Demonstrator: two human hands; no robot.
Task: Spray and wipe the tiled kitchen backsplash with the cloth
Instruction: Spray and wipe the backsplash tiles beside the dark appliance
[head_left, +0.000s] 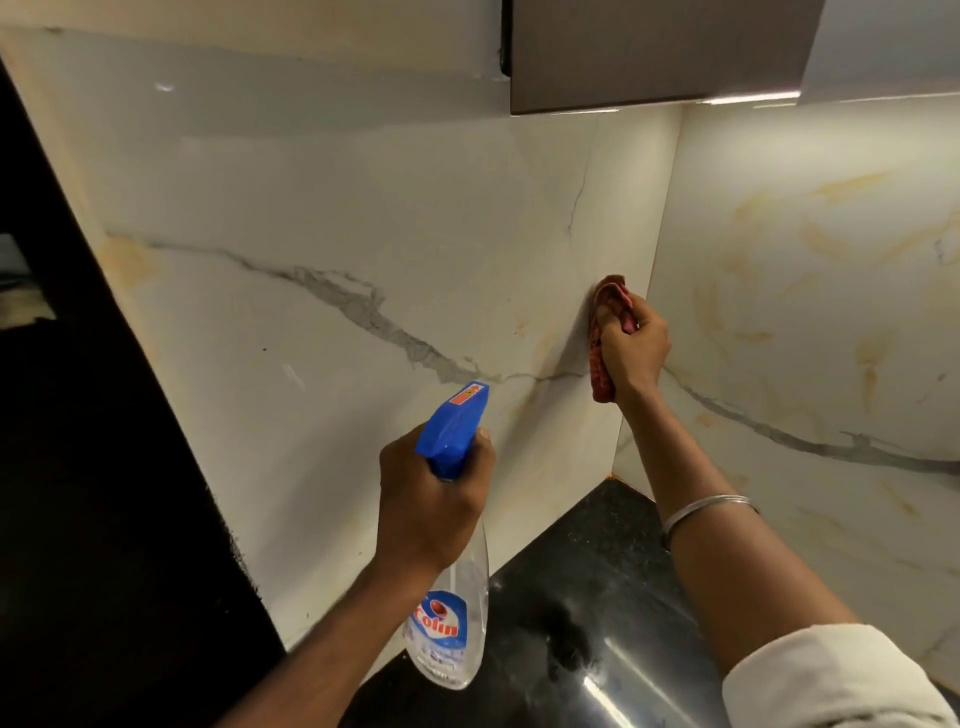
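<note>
Glossy white marble-look tiled backsplash (363, 249) with grey veins is filling most of the view, meeting a second tiled wall at an inside corner above a black speckled stone counter (587, 561), with a dark cabinet underside (649, 57) hanging overhead.

Fingers of the right hand (631, 348) are curling closed around a bunched red patterned cloth (605, 332), pinching its folds against the palm and pressing the wad onto the tile just beside the corner joint. Cloth is showing above the fingers and trailing below the heel of the hand, so its long axis is running roughly up and down along the wall. It is looking soft, light and limp, likely to flop unless kept balled up; gripping it in a wad, as here, seems the sound way to hold it. A silver metal bangle (706, 512) is sitting on the forearm, and a rolled pale sleeve (831, 680) is covering the arm nearer the camera.

Fingers of the left hand (431, 499) are wrapping tightly around the neck of a clear plastic spray bottle with a blue trigger head (454, 426); whether a finger is on the trigger cannot be told. Its long axis is standing nearly upright, the body hanging below the fist over the counter edge, the nozzle pointing up and toward the wall. Clear and apparently near empty, it is probably light, rigid and slick if wet, so the neck is the natural grip.
</note>
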